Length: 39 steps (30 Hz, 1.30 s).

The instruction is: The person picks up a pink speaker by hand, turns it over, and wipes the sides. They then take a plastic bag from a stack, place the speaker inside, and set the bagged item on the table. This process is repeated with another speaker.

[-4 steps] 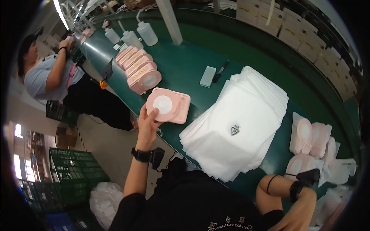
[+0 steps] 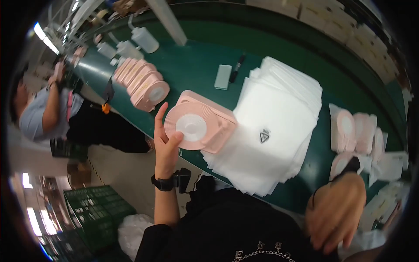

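Note:
My left hand (image 2: 168,150) grips a pink plastic device (image 2: 214,115) with a ringed round disc and a white centre. Its thumb presses on the disc's front while the index finger points up off the edge. The device hangs over the left edge of a stack of white translucent plastic bags (image 2: 279,113), whose top bag bears a black printed mark. Low at the right, my right hand (image 2: 336,209) is blurred by motion, its fingers loosely stretched downward with nothing seen in them. Pink devices in clear bags (image 2: 345,131) lie just beyond it.
A row of pink devices (image 2: 142,83) stands on the green table (image 2: 192,65), with white squeeze bottles (image 2: 144,39) behind. A pale green box (image 2: 223,77) and a black pen (image 2: 237,69) lie near the bags. A person (image 2: 48,105) stands left; green crates (image 2: 94,203) are on the floor.
The pink device has come closer and moved right, over the bag stack's edge, and my left index finger has lifted. My right hand has swung up into fuller view. The whole view has shifted slightly.

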{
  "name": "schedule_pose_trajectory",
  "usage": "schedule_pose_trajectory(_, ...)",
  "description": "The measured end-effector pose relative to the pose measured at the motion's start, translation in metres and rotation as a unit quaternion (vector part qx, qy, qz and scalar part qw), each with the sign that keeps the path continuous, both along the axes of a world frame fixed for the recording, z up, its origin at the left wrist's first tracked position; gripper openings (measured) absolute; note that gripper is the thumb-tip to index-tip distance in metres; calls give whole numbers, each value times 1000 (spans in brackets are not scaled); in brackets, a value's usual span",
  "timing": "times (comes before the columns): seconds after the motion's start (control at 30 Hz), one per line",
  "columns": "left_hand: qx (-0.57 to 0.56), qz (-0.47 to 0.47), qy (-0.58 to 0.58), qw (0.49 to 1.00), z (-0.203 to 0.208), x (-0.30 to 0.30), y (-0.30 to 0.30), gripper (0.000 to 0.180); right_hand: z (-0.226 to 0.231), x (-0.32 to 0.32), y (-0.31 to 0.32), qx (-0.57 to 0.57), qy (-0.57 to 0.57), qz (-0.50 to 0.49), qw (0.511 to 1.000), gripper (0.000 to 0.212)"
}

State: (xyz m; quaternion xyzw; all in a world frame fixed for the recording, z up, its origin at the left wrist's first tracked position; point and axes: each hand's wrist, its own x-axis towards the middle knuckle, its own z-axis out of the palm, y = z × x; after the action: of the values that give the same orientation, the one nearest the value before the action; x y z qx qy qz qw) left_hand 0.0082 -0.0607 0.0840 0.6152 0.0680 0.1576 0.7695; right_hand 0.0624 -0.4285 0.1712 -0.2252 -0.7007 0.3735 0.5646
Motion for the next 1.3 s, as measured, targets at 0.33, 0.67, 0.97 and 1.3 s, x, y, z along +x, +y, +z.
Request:
schedule_pose_trajectory(0.33,-88,-369,-50,924,-23,83,-77,83,-95,-66,53,-119,317,-655,676,100)
schedule_pose_trajectory(0.67,-370,-429,171,806,-90,81,-81,48,-73,-76,80,-145,267,-689,658,91)
schedule_pose_trajectory(0.97,-248,-197,126,940,-15,65,-107,52,-70,-70,100,-140,345,-725,579,74)
schedule_pose_trajectory(1.3,54,-203,-26,977,5,43,-102,97,-80,-60,87,-98,415,-720,547,59)
